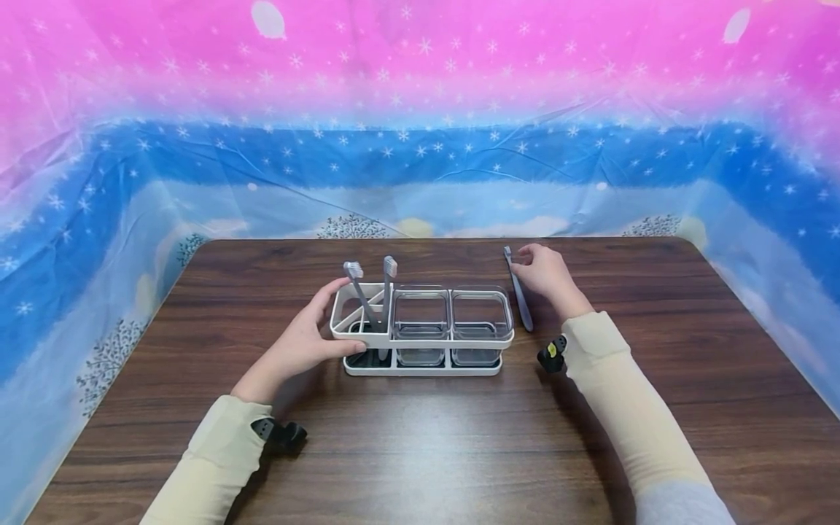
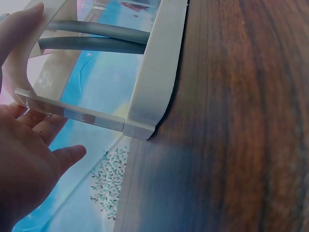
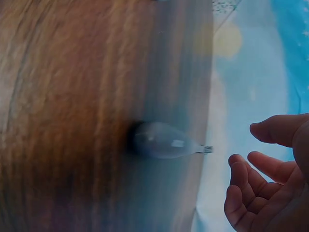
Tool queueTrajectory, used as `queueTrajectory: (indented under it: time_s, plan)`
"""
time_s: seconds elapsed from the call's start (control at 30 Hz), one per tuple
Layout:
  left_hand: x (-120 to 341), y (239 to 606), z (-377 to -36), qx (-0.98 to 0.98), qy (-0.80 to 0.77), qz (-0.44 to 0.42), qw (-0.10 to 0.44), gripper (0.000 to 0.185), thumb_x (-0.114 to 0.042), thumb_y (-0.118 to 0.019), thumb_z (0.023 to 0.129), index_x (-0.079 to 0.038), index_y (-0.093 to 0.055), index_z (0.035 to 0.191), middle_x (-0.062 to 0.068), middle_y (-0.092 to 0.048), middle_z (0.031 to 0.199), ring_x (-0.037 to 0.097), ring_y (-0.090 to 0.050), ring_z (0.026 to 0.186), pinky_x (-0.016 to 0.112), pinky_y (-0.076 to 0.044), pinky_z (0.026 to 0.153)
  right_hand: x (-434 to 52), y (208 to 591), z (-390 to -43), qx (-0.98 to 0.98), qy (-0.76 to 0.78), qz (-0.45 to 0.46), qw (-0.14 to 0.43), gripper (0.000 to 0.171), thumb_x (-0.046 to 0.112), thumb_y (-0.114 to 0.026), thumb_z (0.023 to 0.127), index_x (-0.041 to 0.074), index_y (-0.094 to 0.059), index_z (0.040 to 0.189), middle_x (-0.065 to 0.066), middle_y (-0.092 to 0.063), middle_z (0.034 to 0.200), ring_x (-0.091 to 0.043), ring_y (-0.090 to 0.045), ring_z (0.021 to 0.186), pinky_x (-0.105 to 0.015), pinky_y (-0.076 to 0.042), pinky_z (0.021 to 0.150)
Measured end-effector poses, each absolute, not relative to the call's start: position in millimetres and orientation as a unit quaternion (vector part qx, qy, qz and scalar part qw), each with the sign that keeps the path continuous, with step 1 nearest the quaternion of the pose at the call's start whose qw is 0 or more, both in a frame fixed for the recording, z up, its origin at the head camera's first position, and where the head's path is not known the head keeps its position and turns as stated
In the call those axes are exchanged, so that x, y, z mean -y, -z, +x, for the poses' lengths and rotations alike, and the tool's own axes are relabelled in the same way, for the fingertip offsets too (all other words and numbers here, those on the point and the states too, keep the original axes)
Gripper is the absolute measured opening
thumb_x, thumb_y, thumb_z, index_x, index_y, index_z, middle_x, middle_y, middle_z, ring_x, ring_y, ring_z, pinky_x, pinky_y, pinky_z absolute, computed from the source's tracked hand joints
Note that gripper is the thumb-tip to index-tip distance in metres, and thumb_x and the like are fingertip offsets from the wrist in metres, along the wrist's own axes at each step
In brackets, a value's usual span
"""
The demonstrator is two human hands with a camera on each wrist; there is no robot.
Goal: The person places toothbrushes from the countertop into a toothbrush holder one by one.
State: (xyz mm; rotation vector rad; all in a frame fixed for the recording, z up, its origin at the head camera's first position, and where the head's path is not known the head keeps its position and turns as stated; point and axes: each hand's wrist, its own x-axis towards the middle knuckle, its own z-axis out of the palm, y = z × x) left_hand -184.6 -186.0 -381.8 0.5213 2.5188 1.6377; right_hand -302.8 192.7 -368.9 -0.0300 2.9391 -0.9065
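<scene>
In the head view, a white toothbrush holder (image 1: 420,370) stands on the table. Two grey toothbrushes (image 1: 364,302) lean upright in its left compartment. My left hand (image 1: 305,339) grips the holder's left end, thumb at the front and fingers round the side and back. The left wrist view shows that hand (image 2: 29,159) on the white frame (image 2: 157,67), with two grey handles (image 2: 101,44) inside. A third toothbrush (image 1: 520,297) lies flat right of the holder. Beside its head, my right hand (image 1: 546,273) has thumb and fingers apart; the right wrist view shows nothing between them.
Two clear cups (image 1: 421,313) sit in the holder's middle and right compartments. The brown wooden table (image 1: 420,452) reaches back to a pink and blue snowflake cloth (image 1: 420,157) hung round its far side and both flanks. Each wrist carries a small black camera (image 1: 553,354).
</scene>
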Motion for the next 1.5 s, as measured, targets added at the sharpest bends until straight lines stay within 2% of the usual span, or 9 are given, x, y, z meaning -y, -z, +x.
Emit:
queueTrajectory:
  time_s: [0.2,0.33,0.9,1.27,1.5]
  plan:
    - [187.2,382.7,-184.7,-0.831,-0.527,0.171,0.043,0.096,-0.013,-0.081,0.077,-0.016,-0.022,0.152,0.016,-0.043,0.143,0.027,-0.049,0.118,0.049,-0.039,0.098,-192.9,378.4,-307.4,-0.963,0.263,-0.013,0.049,0.048,0.020,-0.055,0.095,-0.006,-0.047,0.135,-0.028,-0.049,0.136,-0.041,-0.047,0.123,-0.050,-0.038,0.101]
    - [187.4,383.2,-184.4,-0.830,-0.529,0.171,0.046,0.097,-0.013,-0.082,0.076,-0.018,-0.021,0.152,0.016,-0.042,0.144,0.028,-0.049,0.119,0.050,-0.039,0.097,-191.3,382.7,-307.8,-0.964,0.256,-0.009,0.065,0.050,0.020,-0.055,0.095,-0.007,-0.046,0.136,-0.029,-0.046,0.138,-0.042,-0.045,0.125,-0.050,-0.037,0.102]
    - [186.7,384.4,-185.8,-0.829,-0.531,0.171,0.036,0.097,-0.010,-0.083,0.075,-0.015,-0.023,0.151,0.016,-0.045,0.141,0.026,-0.049,0.119,0.048,-0.038,0.099,-187.7,389.4,-311.4,-0.967,0.243,0.010,0.077,0.051,0.021,-0.054,0.096,-0.005,-0.045,0.139,-0.026,-0.049,0.137,-0.039,-0.052,0.116,-0.048,-0.043,0.095]
    - [186.2,384.1,-184.3,-0.828,-0.534,0.168,0.044,0.098,-0.012,-0.083,0.074,-0.017,-0.023,0.152,0.015,-0.040,0.146,0.029,-0.047,0.122,0.051,-0.037,0.100,-187.0,393.2,-314.7,-0.972,0.225,0.009,0.070,0.049,0.022,-0.054,0.095,-0.005,-0.048,0.136,-0.026,-0.052,0.133,-0.038,-0.055,0.111,-0.047,-0.044,0.094]
    - [186.3,383.2,-184.3,-0.828,-0.533,0.169,0.043,0.099,-0.012,-0.083,0.074,-0.017,-0.023,0.152,0.015,-0.039,0.146,0.029,-0.048,0.121,0.051,-0.038,0.099,-186.0,393.5,-317.0,-0.974,0.215,0.008,0.074,0.046,0.021,-0.055,0.095,-0.005,-0.052,0.134,-0.026,-0.056,0.128,-0.036,-0.060,0.101,-0.046,-0.047,0.088]
